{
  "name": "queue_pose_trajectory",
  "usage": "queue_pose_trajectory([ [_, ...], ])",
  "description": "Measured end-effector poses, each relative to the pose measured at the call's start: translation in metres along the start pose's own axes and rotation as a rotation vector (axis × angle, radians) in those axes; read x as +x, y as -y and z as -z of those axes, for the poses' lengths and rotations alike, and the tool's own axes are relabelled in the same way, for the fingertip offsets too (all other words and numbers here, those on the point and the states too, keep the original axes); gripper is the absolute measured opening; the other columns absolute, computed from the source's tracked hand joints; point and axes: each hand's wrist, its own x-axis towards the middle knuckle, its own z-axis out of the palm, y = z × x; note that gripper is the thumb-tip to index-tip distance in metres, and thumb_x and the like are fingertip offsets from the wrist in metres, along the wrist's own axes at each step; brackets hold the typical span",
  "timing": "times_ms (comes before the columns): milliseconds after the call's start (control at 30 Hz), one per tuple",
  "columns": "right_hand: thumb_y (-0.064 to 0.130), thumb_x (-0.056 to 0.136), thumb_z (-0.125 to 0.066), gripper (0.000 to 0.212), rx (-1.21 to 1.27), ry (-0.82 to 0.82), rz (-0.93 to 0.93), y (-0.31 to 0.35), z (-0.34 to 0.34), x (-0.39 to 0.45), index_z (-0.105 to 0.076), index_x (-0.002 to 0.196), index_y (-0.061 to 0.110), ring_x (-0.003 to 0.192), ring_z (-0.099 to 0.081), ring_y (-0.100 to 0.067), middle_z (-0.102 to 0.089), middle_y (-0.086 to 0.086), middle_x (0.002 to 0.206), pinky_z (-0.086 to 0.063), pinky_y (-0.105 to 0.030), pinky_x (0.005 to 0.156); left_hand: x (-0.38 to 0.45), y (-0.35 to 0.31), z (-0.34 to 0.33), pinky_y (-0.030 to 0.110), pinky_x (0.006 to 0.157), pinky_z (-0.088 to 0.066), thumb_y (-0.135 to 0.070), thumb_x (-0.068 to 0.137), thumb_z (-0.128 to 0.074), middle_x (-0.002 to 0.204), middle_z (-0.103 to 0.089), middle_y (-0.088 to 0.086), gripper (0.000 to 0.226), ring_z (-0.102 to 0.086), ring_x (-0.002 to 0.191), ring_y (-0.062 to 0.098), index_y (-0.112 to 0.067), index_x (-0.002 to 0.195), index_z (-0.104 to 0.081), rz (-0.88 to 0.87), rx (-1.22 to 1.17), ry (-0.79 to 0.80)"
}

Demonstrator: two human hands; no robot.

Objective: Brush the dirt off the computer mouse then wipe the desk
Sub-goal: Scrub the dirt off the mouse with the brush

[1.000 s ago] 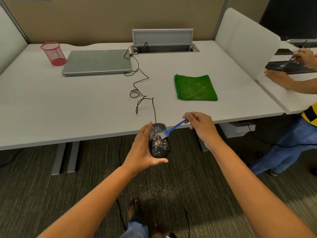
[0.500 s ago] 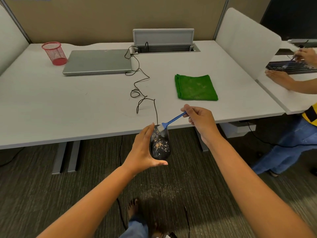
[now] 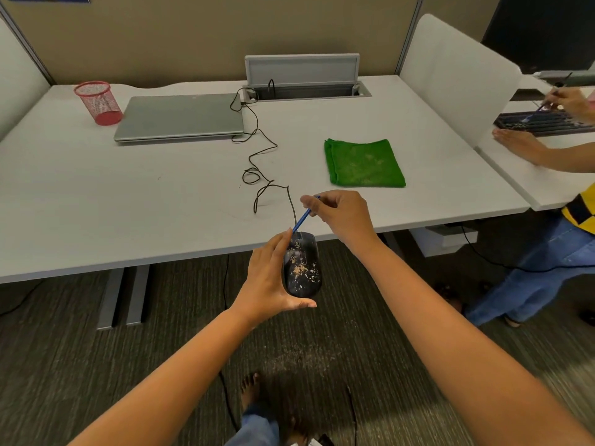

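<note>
Desk (image 3: 128, 201) unwiped; green cloth (image 3: 363, 164) lies far right on it. Left hand (image 3: 267, 278) clamps mouse (image 3: 302, 268) off the near edge, tan dirt remaining. Right hand (image 3: 341, 214) pinches blue brush (image 3: 302, 220) at mouse's far end. Brushing step; next: sweep bristles nearward.

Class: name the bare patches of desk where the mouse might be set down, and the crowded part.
Free: front-left desk, below the laptop, left of the cable; also between cable and green cloth. Crowded: the cable's loops.
</note>
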Motion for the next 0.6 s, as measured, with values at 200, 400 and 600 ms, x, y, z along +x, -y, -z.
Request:
queue_pose_trajectory([
  [200,0.040,0.080,-0.065,0.033,-0.033,-0.061,-0.003,-0.006,0.009,0.002,-0.072,0.076,0.008,0.053,-0.051,0.009,-0.066,0.001,0.067,-0.038,-0.007,0.057,0.000,0.000,0.002,0.034,0.104,-0.014,-0.056,0.047,-0.082,0.140,-0.016,-0.011,0.127,-0.010,0.119,-0.005,-0.047,0.136,0.008,-0.014,0.000,-0.008],
  [400,0.038,0.080,-0.066,0.028,-0.029,-0.129,-0.004,-0.010,0.025,0.001,-0.072,0.076,0.011,0.053,-0.052,0.003,-0.067,0.000,0.067,-0.043,-0.017,0.063,-0.003,0.001,0.002,0.037,0.105,-0.018,-0.058,0.046,-0.081,0.145,-0.022,0.000,0.125,-0.012,0.119,-0.002,-0.047,0.136,0.005,0.001,-0.017,-0.026],
  [600,0.035,0.080,-0.066,0.022,-0.001,-0.130,0.042,-0.002,0.027,0.004,-0.071,0.076,0.015,0.050,-0.051,0.007,-0.065,0.005,0.064,-0.040,-0.006,0.054,-0.004,0.001,0.000,0.038,0.106,-0.014,-0.064,0.046,-0.077,0.141,-0.015,-0.011,0.124,-0.006,0.120,-0.008,-0.048,0.136,0.008,-0.006,-0.010,-0.005],
])
